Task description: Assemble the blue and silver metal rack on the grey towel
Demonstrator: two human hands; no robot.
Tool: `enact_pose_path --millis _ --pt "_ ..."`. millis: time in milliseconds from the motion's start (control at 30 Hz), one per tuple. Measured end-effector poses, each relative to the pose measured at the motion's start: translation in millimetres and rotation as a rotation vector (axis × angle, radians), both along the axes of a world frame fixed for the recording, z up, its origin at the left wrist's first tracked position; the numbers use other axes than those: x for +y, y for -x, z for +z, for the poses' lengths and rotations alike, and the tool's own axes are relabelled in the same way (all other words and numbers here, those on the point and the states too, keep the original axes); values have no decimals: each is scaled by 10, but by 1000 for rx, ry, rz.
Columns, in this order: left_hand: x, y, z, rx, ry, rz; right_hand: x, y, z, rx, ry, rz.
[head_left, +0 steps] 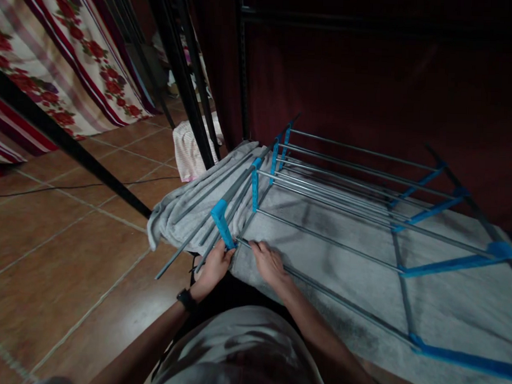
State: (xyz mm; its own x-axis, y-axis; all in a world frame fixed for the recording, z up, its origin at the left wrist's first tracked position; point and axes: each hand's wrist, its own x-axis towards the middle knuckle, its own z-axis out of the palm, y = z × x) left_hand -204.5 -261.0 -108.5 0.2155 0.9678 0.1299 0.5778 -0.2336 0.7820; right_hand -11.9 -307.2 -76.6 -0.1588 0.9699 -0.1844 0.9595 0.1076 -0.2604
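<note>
A rack of grey metal rods (348, 187) and blue plastic side pieces lies on a grey blanket (445, 299) on the floor. My left hand (213, 269), with a black watch on the wrist, is closed round the base of a loose blue plastic side piece (222, 223) at the rack's near left corner. My right hand (269, 263) pinches the end of a long grey rod (320, 289) right beside that blue piece. Several loose rods (200, 226) lie on the blanket to the left.
Brown tiled floor (60, 252) spreads to the left, crossed by a black cable (84, 186). Black metal bed posts (180, 72) and a slanted black bar (72, 149) stand behind. A floral cloth (63, 45) hangs at upper left; dark red fabric (389, 84) backs the rack.
</note>
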Motion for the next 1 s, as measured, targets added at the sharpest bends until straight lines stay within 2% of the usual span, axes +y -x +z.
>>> enact_pose_path --millis 267,500,800,1000 --pt "-20 10 8 70 13 16 -43 0 128 117 11 34" --pt "-40 -27 40 202 66 81 30 -38 128 214 52 51" --pt "-71 -84 75 193 29 127 341 326 131 264 76 109" --pt "-89 -105 46 133 -26 127 363 355 159 197 97 150"
